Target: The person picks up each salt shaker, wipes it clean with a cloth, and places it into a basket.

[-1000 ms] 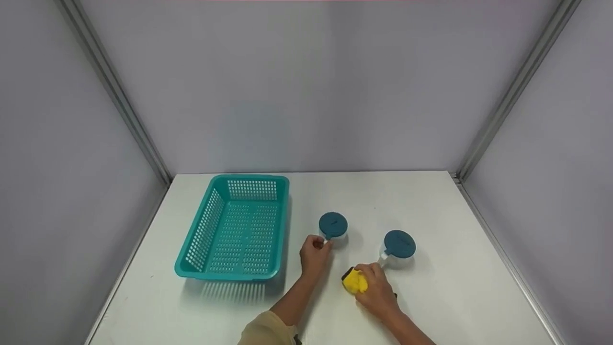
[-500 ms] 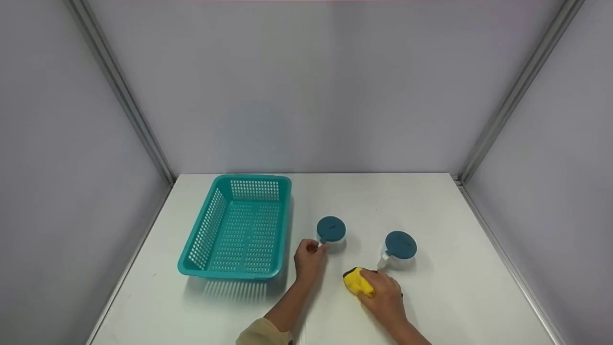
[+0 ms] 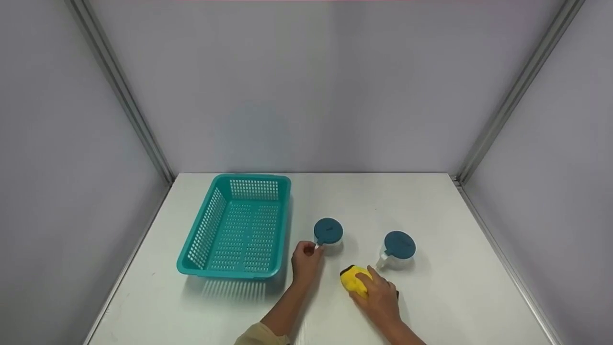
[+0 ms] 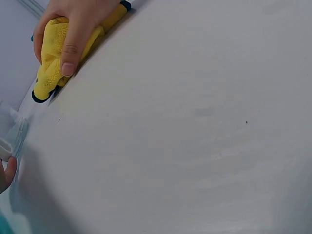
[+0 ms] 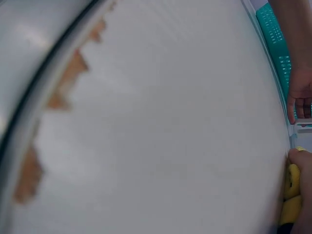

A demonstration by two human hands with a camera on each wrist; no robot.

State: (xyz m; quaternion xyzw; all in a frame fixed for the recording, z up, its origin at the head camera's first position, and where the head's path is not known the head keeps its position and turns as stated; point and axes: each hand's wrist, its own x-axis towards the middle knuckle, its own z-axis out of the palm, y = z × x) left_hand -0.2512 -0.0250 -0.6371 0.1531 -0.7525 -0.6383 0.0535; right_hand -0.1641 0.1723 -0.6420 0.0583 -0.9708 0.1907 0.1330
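My left hand (image 3: pixel 306 262) pinches the handle of a clear canister (image 3: pixel 334 248) with a round dark blue lid (image 3: pixel 328 231). The canister stands upright right of the basket. A bunched yellow cloth (image 3: pixel 353 281) with dark edging lies under the curled fingers of my right hand (image 3: pixel 380 296), which grips it against the white tabletop. In the left wrist view the thumb presses along this cloth (image 4: pixel 51 53). Just beyond the right hand stands a second canister (image 3: pixel 400 261), its blue lid (image 3: pixel 400 243) on and its white handle (image 3: pixel 381 261) turned toward me.
At left on the table (image 3: pixel 421 201) is a rectangular teal plastic basket (image 3: pixel 282 230) with slotted walls and nothing in it. Grey panels (image 3: pixel 306 96) enclose the table at the back and sides. Worn brown patches (image 5: pixel 70 78) mark the table edge in the right wrist view.
The left hand and its canister have shifted slightly toward me and to the left. The right hand has moved a little on the tabletop with the yellow cloth, its fingers regrouped on it.
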